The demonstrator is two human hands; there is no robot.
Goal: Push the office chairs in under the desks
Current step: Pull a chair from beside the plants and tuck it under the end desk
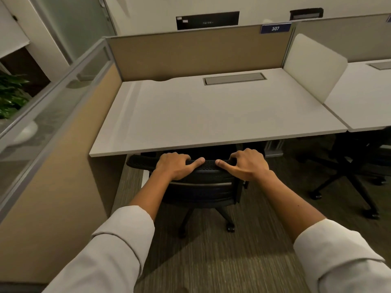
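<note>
Head view: left hand (176,166) and right hand (245,164) both clamped on top edge of black mesh office chair (201,187), backrest at 6 o'clock of white table (211,115), seat tucked beneath. Second chair (355,166) at 3 o'clock, under neighbouring table (368,98).

Leafy plant (11,96), perhaps potted

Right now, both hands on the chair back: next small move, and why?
Probably one more short push straight forward. Left hand and right hand grip the top of the black chair, whose backrest sits just short of the desk edge, with its wheeled base out on the carpet.
</note>
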